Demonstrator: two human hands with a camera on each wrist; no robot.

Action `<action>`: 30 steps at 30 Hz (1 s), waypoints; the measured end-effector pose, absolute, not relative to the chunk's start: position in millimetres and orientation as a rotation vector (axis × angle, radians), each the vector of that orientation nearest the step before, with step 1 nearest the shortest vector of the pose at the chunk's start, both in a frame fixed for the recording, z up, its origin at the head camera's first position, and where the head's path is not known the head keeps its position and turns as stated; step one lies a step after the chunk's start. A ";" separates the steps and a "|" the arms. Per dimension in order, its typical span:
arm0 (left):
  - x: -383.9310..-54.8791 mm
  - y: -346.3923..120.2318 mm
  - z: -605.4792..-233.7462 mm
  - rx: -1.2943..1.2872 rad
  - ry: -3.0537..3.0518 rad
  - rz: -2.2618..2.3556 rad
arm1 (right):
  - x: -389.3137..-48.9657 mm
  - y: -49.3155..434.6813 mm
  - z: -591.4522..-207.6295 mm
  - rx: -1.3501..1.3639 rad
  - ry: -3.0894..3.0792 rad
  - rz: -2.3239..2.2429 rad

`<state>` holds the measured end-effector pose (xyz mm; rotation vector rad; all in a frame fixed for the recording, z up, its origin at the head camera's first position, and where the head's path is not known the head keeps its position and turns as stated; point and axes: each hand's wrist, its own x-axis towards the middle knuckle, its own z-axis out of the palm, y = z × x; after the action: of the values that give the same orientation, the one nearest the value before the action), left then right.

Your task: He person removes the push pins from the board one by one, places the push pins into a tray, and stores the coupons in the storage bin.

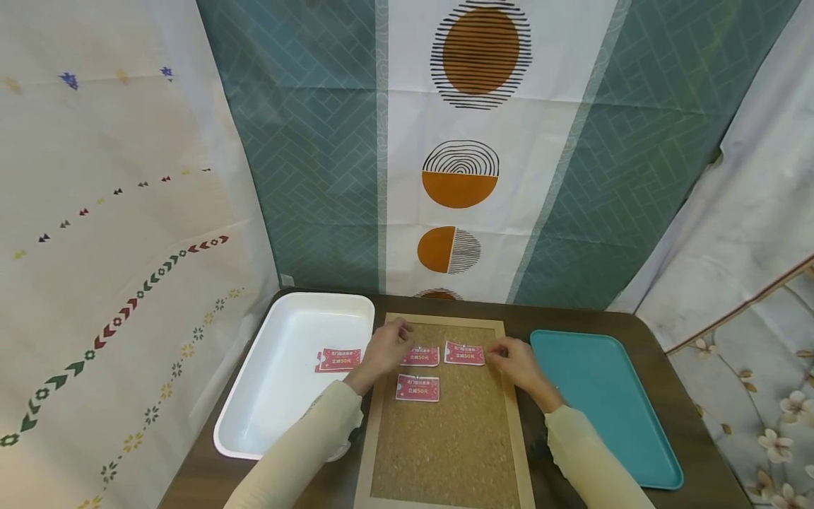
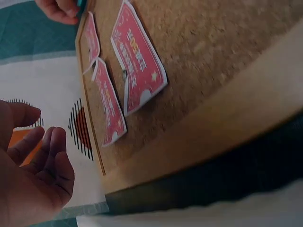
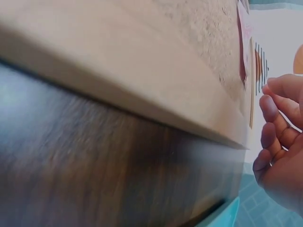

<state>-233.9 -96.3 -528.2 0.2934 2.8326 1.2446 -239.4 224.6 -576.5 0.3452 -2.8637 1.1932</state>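
Observation:
A wood-framed cork board carries three pink paper coupons: an upper right coupon, an upper left coupon and a lower coupon. In the left wrist view, a small pin shows at the edge of the nearest coupon. My left hand hovers by the upper left coupon, partly covering it in the head view, its fingers loosely curled around nothing. Beside the upper right coupon, over the board's right frame, is my right hand. Its fingers are loosely bent, with no object visible between them.
To the left, a white tray holds more pink coupons, overlapping each other. A teal tray lies right of the board on the dark wooden table. Patterned curtains hang behind and at both sides.

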 end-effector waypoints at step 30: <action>-236.8 -38.4 -554.0 0.242 2.617 1.248 | -267.4 183.7 -584.7 0.252 -2.915 1.159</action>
<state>-236.8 -38.4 -554.0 0.2417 2.6172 1.2475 -267.4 183.7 -584.7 0.2522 -2.9146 1.1593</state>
